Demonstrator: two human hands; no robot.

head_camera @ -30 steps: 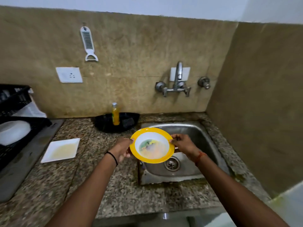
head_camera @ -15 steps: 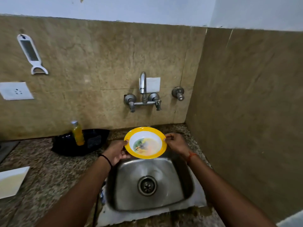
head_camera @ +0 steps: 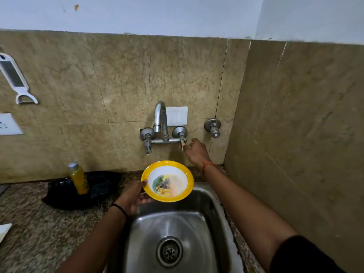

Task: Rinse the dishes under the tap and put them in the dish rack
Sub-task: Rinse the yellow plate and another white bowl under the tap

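Note:
A yellow-rimmed white bowl with a coloured picture and smears inside hangs over the back edge of the steel sink. My left hand grips its left rim. My right hand is off the bowl and up at the wall tap, fingers touching the tap's right handle. No water is visible at the spout. The dish rack is out of view.
A yellow bottle stands in a black tray left of the sink on the speckled counter. A white plate's corner shows at the left edge. A peeler hangs on the wall. A side wall stands close on the right.
My right hand let go of the bowl's rim and rose to the tap's right handle. My left hand alone now holds the bowl. The view shifted rightwards over the sink.

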